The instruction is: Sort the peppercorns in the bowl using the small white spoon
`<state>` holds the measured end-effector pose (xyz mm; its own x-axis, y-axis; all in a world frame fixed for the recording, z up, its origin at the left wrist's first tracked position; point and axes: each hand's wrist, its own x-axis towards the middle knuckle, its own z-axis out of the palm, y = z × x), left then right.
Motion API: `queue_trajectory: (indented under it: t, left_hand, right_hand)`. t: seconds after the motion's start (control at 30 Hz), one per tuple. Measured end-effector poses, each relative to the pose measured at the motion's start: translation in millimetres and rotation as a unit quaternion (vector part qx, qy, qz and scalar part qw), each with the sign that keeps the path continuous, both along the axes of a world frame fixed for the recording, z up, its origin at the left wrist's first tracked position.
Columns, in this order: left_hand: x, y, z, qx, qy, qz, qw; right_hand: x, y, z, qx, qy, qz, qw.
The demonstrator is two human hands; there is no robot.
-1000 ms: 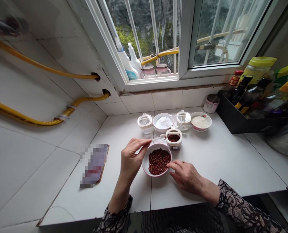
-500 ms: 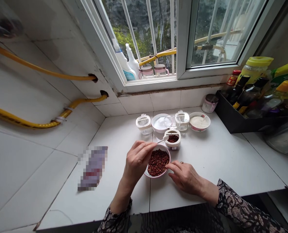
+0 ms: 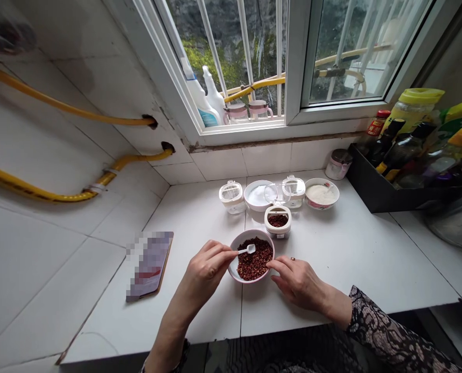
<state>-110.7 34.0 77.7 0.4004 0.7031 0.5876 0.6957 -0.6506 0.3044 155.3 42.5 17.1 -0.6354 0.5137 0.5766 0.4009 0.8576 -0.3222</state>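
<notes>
My left hand [image 3: 209, 267] pinches the handle of a small white spoon [image 3: 250, 249], whose scoop is over a bowl [image 3: 234, 272] of dark red peppercorns [image 3: 256, 264]. On the bowl's right side, my right hand [image 3: 298, 280] grips the rim between thumb and fingers. Just behind the bowl stands an open jar [image 3: 284, 231] with the same red peppercorns inside. Further back are a clear lidded jar [image 3: 231, 195], a bowl of white grains [image 3: 259, 195], another clear jar [image 3: 293, 189] and a patterned bowl of pale powder [image 3: 321, 194].
A flat purple-grey object [image 3: 153, 264], partly pixelated, lies on the left of the white tiled counter [image 3: 199, 217]. At the right, a black box [image 3: 371, 189] holds several bottles, beside a dark-lidded jar [image 3: 338, 163]. A window is behind.
My left hand has moved down and left, bringing the spoon from the open jar's mouth to over the peppercorn bowl. My right hand stays at the rim.
</notes>
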Motion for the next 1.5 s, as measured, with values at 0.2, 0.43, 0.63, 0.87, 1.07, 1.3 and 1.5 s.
queue_trajectory:
  t: [0.2,0.43,0.63,0.87,1.07,1.3,1.5]
  left_hand:
    - [11,5,-15.4,0.004,-0.031,0.010,0.999]
    - [3,-6,-19.1,-0.035,-0.134,0.050,0.989]
    - [5,-6,-23.2,-0.020,-0.090,0.050,0.994]
    - [18,-2,-37.4,-0.010,-0.081,0.063,0.995]
    - [10,-9,-35.8,-0.019,-0.134,0.086,0.987]
    - [4,-15,-30.9,-0.026,-0.167,0.094,0.981]
    - [6,-16,-29.7,-0.035,-0.174,0.097,0.979]
  right_hand:
    - [0,1,-1.2,-0.007,-0.002,0.002,1.000]
    - [0,1,1.9,-0.001,0.000,0.000,1.000]
    - [1,1,0.8,-0.005,0.000,0.001,1.000]
    - [1,0,-2.3,-0.007,-0.005,-0.001,1.000]
    - [1,1,-0.2,-0.001,-0.003,-0.002,1.000]
    - [0,1,2.6,0.011,0.002,0.000,1.000]
    - [0,1,0.6,0.009,0.001,-0.004,1.000]
